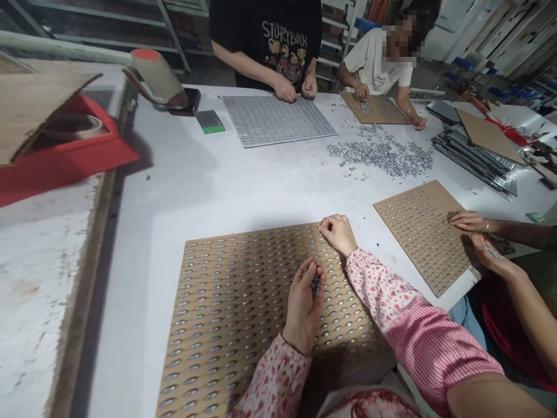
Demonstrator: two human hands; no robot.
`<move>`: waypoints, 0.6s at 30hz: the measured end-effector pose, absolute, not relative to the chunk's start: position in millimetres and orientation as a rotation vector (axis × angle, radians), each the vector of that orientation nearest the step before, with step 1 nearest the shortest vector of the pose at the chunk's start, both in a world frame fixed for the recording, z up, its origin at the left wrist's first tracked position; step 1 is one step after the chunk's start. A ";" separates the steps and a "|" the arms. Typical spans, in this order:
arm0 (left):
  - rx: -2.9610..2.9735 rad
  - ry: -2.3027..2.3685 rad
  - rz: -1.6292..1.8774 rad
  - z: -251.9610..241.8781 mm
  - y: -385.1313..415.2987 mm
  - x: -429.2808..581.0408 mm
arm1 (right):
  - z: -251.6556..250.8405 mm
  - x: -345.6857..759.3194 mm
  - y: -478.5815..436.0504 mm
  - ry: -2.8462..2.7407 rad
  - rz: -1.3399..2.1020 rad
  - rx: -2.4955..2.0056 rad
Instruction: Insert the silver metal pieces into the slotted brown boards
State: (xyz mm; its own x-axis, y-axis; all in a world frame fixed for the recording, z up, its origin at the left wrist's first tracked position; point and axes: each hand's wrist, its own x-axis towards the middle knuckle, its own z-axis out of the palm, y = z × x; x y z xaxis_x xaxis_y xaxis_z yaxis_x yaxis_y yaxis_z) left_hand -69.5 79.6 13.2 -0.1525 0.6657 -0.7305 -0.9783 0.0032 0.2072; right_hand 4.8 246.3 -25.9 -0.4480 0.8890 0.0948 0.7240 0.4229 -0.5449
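Note:
A brown perforated board [226, 313] lies in front of me on the white table [209, 180], with small metal pieces seated in its oval holes. My left hand [304, 302] is cupped above the board and holds a small bunch of metal pieces [315, 284]. My right hand [338, 232] rests at the board's far edge, fingers curled with the tips pressed to a hole; whether a piece is pinched there I cannot make out.
A pile of loose metal pieces [383, 155] lies at the centre right. A person on my right works a second brown board [422, 232]. Two people across the table handle a filled metal-covered board [278, 119] and another board [376, 109]. A red tray [65, 154] sits left.

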 end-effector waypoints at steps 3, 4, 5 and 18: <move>-0.515 0.826 1.559 12.1 79.5 -68.6 | -22.5 7.6 241.8 -2.221 0.718 -1.337; -0.504 0.831 1.568 11.5 79.4 -68.4 | -20.3 9.8 238.0 -2.166 0.831 -1.305; -0.493 0.838 1.579 10.9 79.3 -68.3 | -17.3 12.5 232.9 -2.109 0.999 -1.258; -0.525 0.802 1.584 16.4 80.3 -68.3 | -7.1 17.9 220.8 -1.628 1.791 -1.056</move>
State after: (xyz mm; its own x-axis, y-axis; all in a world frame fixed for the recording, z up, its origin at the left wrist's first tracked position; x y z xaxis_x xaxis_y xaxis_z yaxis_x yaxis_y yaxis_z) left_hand -68.3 80.3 16.4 -0.1746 0.6651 -0.7261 -0.9789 -0.0373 0.2011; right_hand 17.9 220.8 -7.1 -0.5773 0.7883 -0.2128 0.1370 -0.1634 -0.9770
